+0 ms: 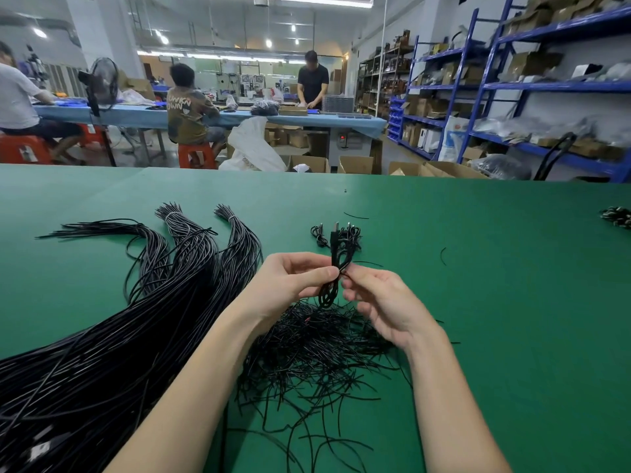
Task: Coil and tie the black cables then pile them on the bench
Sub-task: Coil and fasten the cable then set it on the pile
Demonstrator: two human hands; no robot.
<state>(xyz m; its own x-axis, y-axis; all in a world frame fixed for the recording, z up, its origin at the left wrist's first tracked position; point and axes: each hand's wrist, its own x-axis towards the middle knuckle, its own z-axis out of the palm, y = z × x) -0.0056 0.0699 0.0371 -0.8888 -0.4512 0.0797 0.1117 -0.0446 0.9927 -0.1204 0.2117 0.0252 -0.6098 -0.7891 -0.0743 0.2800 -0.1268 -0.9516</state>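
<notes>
A worker's two hands hold a small coiled black cable [333,268] upright above the green table [478,285], in the middle of the scene, at what looks like the tying step. The left hand [293,278] pinches the coil at its waist between thumb and curled fingers; the right hand [379,298] meets it from the right, its fingers bent, apparently nipping something thin at the same spot. That something is probably a twist tie, though it is too fine to make out. A plug end of the cable stands up above the fingers and a loop hangs below them.

Judged from this, the coil is formed but not yet secured. The next move likely calls for wrapping and twisting the tie tight round the waist while the left hand keeps the loops from springing apart, then setting the bundle down on the small pile of finished coils [336,233] lying just beyond the hands.

Directly beneath the hands lies a loose heap of short black ties [317,349]. To the left, long bundles of uncoiled black cables [143,319] fan from the far side toward the near left corner, where they run out of the picture; their near ends are cut off. At the far right edge a dark bundle [618,216] is only partly in view, and what it is cannot be told. Whether the tie is already looped round the coil is hidden by the fingers.
</notes>
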